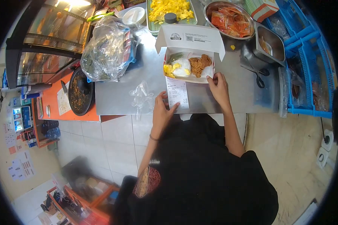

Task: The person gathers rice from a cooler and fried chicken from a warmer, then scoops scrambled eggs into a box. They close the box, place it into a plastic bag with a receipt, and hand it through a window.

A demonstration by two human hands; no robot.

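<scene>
An open white cardboard meal box stands on the metal counter with its printed lid raised at the back. Inside lie white rice, a brown fried chicken piece, yellow scrambled egg and some greens. My right hand grips the box's near right corner, thumb at the front. A printed receipt lies flat, its far end reaching the box's front edge. My left hand rests at the receipt's left side, thumb and fingers apart, the thumb touching the paper.
Behind the box are a tray of scrambled egg and a steel bowl of red sachets. At right stand scissors, a steel container and blue crates. Plastic bags and a black pan lie left.
</scene>
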